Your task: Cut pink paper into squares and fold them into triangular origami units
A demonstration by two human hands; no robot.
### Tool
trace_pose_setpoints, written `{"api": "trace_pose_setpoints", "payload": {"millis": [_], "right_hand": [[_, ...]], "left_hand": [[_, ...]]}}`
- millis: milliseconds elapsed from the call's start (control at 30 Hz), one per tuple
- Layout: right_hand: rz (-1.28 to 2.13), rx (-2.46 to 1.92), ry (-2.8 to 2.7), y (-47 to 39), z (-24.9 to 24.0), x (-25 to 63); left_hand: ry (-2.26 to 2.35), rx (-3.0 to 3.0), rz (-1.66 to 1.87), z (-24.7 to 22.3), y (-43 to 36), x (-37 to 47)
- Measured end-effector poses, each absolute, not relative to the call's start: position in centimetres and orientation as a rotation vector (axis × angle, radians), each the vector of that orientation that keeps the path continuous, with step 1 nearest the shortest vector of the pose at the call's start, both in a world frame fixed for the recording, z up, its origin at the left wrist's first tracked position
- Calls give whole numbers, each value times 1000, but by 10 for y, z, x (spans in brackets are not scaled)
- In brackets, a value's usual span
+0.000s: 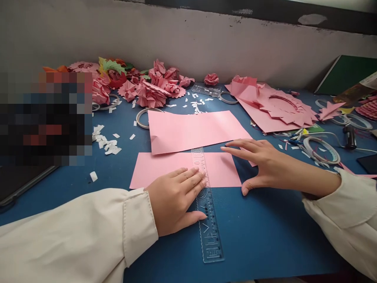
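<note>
A clear plastic ruler (210,236) lies lengthwise across a pink paper strip (159,169) on the blue table. Its far end goes under a larger pink sheet (191,131) just behind the strip. My left hand (179,198) rests flat on the ruler and the strip, fingers stretched out and thumb on the ruler's edge. At the strip's right end, my right hand (262,165) has its fingers and thumb spread apart, with nothing between them. Its thumb is close to the strip's near right corner; I cannot tell whether it touches.
Folded pink paper flowers (153,90) are heaped along the wall. White paper scraps (107,143) lie scattered at left. Tape rolls (321,150) and stacked pink sheets (268,118) are on the right. A pixelated area hides the far left, above a dark flat object (26,177).
</note>
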State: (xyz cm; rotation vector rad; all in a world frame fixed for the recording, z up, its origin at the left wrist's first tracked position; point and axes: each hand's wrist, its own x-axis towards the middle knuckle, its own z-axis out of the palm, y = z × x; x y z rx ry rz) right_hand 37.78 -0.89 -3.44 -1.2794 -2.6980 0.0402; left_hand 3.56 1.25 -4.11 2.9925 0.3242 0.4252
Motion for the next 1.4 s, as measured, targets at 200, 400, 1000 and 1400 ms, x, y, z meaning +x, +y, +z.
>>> {"api": "trace_pose_setpoints", "payload": {"millis": [200, 400, 1000, 1400], "right_hand": [[-39, -1162, -2689, 6, -38, 365], [-302, -1018, -2505, -6, -42, 346], [37, -1096, -2667, -37, -43, 356], [-15, -913, -2733, -26, -41, 362]], "left_hand": [[343, 2975, 468, -41, 12, 36], [375, 2954, 472, -41, 11, 36], [608, 2824, 584, -51, 3, 39], [569, 2874, 547, -55, 4, 35]]}}
